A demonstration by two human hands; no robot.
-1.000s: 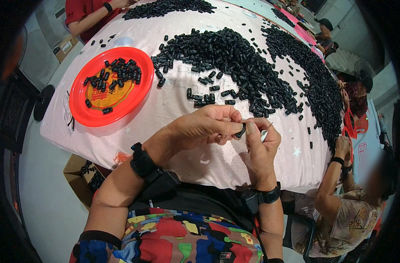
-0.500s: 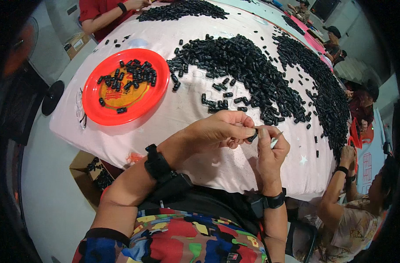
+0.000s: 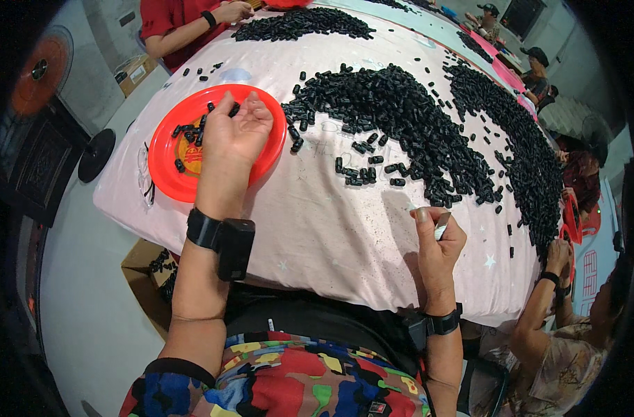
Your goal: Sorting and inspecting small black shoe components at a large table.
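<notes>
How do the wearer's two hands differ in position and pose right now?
The left hand is over the red dish, while the right hand is over the pale pink cloth. The left hand's thumb and fingers are apart; the right hand is closed on a small pale item. Both wrists wear black straps.

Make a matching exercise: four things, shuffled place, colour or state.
Column 1
1. left hand
2. right hand
3. cardboard box
4. fan

Column 2
A. has black pieces inside
B. grips a small pale object
C. orange, at the picture's far left
D. over the red plate

Pairs: 1-D, 2-B, 3-A, 4-C
</notes>
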